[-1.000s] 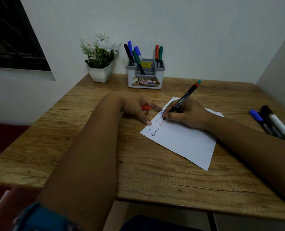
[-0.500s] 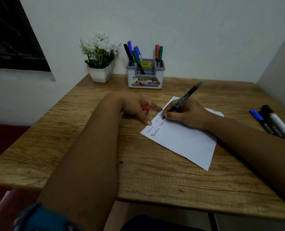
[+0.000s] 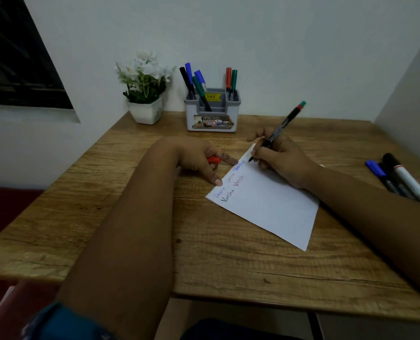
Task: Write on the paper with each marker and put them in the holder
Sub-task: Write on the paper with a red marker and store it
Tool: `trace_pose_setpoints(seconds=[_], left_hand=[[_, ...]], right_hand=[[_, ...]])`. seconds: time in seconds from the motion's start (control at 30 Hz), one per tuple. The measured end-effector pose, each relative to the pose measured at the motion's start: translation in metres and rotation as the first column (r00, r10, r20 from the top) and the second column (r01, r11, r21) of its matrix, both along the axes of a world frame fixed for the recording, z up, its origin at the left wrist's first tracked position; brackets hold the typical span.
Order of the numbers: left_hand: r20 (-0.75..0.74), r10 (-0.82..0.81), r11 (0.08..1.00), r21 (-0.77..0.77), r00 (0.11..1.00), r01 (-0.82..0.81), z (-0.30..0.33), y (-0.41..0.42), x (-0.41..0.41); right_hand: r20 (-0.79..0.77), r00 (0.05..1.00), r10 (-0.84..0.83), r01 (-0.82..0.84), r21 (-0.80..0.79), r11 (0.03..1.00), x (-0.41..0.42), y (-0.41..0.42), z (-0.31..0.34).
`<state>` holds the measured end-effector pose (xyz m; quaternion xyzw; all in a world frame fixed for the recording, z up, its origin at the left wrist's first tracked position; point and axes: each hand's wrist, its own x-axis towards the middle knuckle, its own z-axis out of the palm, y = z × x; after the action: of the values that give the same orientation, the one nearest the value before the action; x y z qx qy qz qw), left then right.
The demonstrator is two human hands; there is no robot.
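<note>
Gripping a black marker [image 3: 278, 130] in a writing hold, the right hand [image 3: 281, 161] has the tip down near the far left corner of the paper [image 3: 270, 204], right by the last word on the top line. The marker leans up and away to the right, and its back end looks red with a green tip, a bit blurred. The left hand [image 3: 201, 159] sits just left of the paper with a red cap [image 3: 213, 160] tucked in its curled fingers, while the index finger and thumb stretch out to touch the sheet's left edge. The paper lies at an angle on the wooden table [image 3: 130, 229], and you can read a few handwritten words along its left end in blue, black and red ink. The grey holder [image 3: 212, 111] stands at the far edge against the wall, well apart from the hands, with markers already in it: black, two blue and a green on the left side, a red and a green on the right. There's a yellow sticker inside it and a label on the front. Left of the holder is a white pot of white flowers [image 3: 145, 87]. Over at the right edge of the table lie three more markers [image 3: 397, 180] side by side, one blue-capped, one dark, and a white one with a black cap.
</note>
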<state>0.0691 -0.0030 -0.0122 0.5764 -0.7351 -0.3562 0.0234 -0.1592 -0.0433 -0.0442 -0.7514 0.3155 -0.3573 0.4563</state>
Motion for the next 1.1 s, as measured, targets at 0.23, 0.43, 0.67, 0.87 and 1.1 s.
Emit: trace_pose_setpoints(seconds=[0.23,0.43,0.67,0.87,1.1], left_hand=[[0.000,0.006,1.000,0.009,1.000,-0.006,-0.0005,-0.0007,-0.0002],[0.009,0.009,1.000,0.021,1.000,-0.009,-0.0003,-0.0020,-0.0006],[-0.008,0.017,1.000,0.026,1.000,-0.016,-0.0001,-0.0012,-0.0010],[-0.013,0.017,0.999,0.034,1.000,-0.017,0.0010,0.0000,-0.0018],[-0.005,0.016,0.999,0.044,1.000,-0.016,0.0015,0.0003,-0.0016]], right_hand=[[-0.205,0.970,0.128,-0.132,-0.005,0.991,-0.0007,-0.0005,0.0043],[-0.203,0.976,0.074,-0.086,-0.053,0.995,0.0005,-0.0032,-0.0007],[-0.285,0.957,0.061,-0.095,-0.109,0.989,-0.0006,-0.0060,-0.0017],[-0.311,0.948,0.071,-0.118,-0.136,0.984,-0.0011,-0.0071,-0.0015],[-0.293,0.954,0.069,-0.116,-0.145,0.983,-0.0003,-0.0084,-0.0028]])
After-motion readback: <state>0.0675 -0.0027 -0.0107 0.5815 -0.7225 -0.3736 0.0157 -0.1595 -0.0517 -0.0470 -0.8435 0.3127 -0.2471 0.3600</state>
